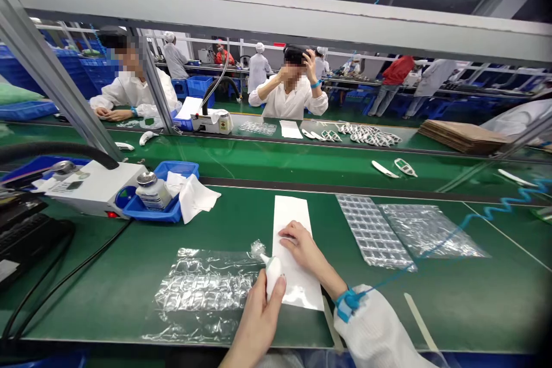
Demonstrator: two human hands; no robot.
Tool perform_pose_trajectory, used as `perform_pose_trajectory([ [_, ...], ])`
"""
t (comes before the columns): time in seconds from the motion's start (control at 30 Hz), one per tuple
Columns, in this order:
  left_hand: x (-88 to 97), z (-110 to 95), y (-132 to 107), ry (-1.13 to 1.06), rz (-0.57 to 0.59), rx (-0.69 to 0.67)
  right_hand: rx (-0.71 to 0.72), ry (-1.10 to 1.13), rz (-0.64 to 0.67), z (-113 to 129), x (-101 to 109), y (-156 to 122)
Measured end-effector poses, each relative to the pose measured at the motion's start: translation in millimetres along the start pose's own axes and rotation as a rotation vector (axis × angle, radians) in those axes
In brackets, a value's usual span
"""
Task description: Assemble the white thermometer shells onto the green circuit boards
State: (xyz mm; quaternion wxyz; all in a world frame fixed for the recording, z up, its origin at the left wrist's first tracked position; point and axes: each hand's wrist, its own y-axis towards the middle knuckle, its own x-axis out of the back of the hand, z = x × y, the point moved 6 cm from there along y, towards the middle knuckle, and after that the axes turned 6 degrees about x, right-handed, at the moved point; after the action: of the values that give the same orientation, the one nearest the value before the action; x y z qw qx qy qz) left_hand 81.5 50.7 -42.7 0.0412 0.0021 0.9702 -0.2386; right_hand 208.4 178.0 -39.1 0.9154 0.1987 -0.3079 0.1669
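Observation:
My left hand [259, 310] is closed round a small white plastic part [272, 273] with a pointed tip, held just above the green table. A scrap of clear film [257, 249] sits at the part's tip. My right hand [302, 244] rests with its fingers bent on a long white paper strip [292, 213] that lies flat on the table. A blue wrist strap [348, 301] with a coiled blue cord is on my right wrist. To the left of the strip lies a crumpled clear blister sheet [202, 287].
Two clear blister trays [371, 233] [426, 230] lie to the right. A blue tray [172, 207] with a metal-capped bottle [150, 190] and white cloths stands beside a white machine [97, 187]. Beyond a green conveyor [259, 158], two people in white coats sit facing me.

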Motion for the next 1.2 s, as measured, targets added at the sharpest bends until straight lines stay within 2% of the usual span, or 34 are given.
perform_pose_trajectory([
  [0.27,-1.4,14.6,7.1,0.080,-0.052,0.001,-0.015,-0.123,-0.013,-0.8,-10.4,-5.4],
  [0.43,-1.6,14.6,8.7,-0.025,-0.046,0.002,-0.001,-0.121,-0.007,2.1,-6.9,-9.7],
  [0.73,-1.7,11.6,5.1,-0.043,-0.057,-0.001,-0.027,-0.128,-0.057,3.3,-11.0,-5.9],
  [1.03,-2.3,8.6,4.5,-0.056,-0.073,-0.025,-0.070,0.090,-0.181,-8.7,-1.7,-10.4],
  [1.13,-6.0,-0.8,-0.6,-0.132,-0.028,-0.058,-0.073,0.176,-0.224,-8.3,4.4,-6.9],
  [1.2,-7.0,-9.5,-4.8,-0.206,0.016,-0.079,-0.070,0.222,-0.259,0.8,11.9,-7.5],
])
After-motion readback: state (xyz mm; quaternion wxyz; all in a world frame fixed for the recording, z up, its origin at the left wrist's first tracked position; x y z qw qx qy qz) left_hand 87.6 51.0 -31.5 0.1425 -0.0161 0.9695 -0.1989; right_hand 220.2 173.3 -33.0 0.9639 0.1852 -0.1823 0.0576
